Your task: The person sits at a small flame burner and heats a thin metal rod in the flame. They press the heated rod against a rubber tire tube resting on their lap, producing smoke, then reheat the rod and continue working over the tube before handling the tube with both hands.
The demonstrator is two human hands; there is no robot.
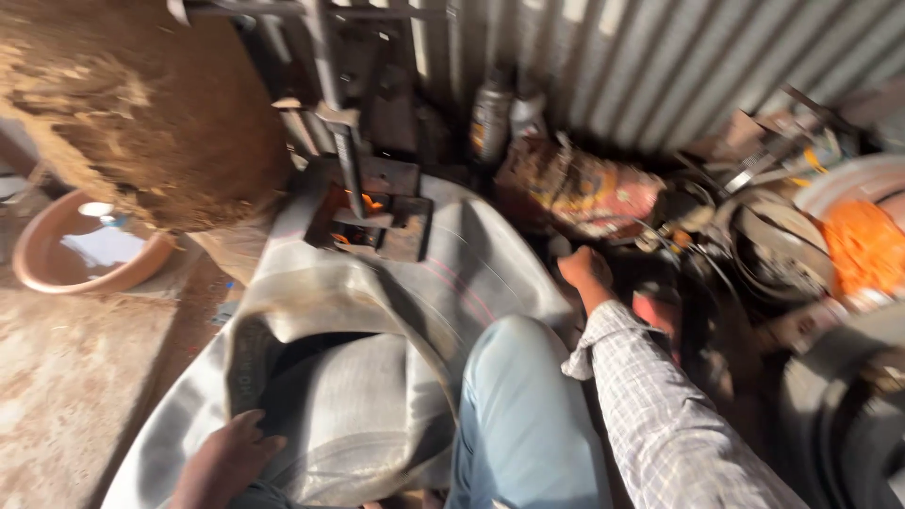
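My left hand (226,452) sits low at the frame's bottom, fingers curled over the dark inner rim of the tire (377,311), gripping its edge. The tire is big, grey and dusty, lying across my lap and reaching up toward the press. My knee (518,405) in light blue jeans pokes up just right of the tire, touching its sidewall. My right arm in a checked sleeve (660,415) stretches out past the knee; my right hand (584,271) is at the tire's far right edge, near the clutter. Fingers are turned away and blurred, so I cannot tell if they hold anything. Farther up, a dark metal press (363,198) clamps the tire's top edge, orange glow showing inside it. Left of it is a clay-coloured mound (141,113) with a pink basin (66,264) of water below. Back right: a bottle (490,113), cables and an orange cloth (863,245) against the corrugated wall (660,57).
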